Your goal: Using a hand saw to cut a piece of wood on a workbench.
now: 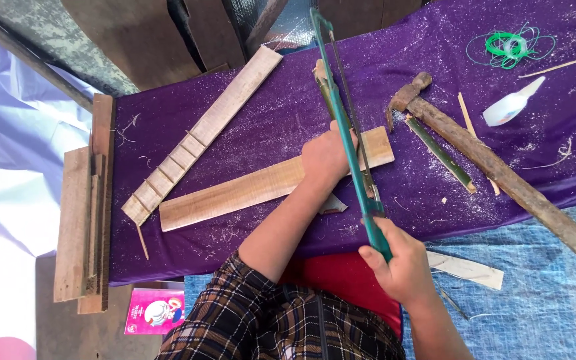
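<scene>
- The right hand is wrapping its fingers fully closed around the handle of one teal metal-framed hacksaw, thumb lying along the top of the grip.
- The left hand is pressing down with fingers curled shut over one green split bamboo strip, pinning it against one long pale wooden plank.
- The hacksaw is running from the right hand up past the left hand, its frame crossing just beside the knuckles and over the far end of the plank.
- The plank is lying at a slant on one purple glittery cloth dusted with sawdust, directly in front of the person.
- A second pale wooden plank with sawn notches is lying just beside the first, angled up toward the far edge.
- One rusty claw hammer with a rough wooden handle is resting to the right, with a second green bamboo strip lying just beside its handle.
- One coil of green wire and one white plastic scoop are sitting near the far right corner.
- One stack of weathered boards is lying off the cloth's left edge.
</scene>
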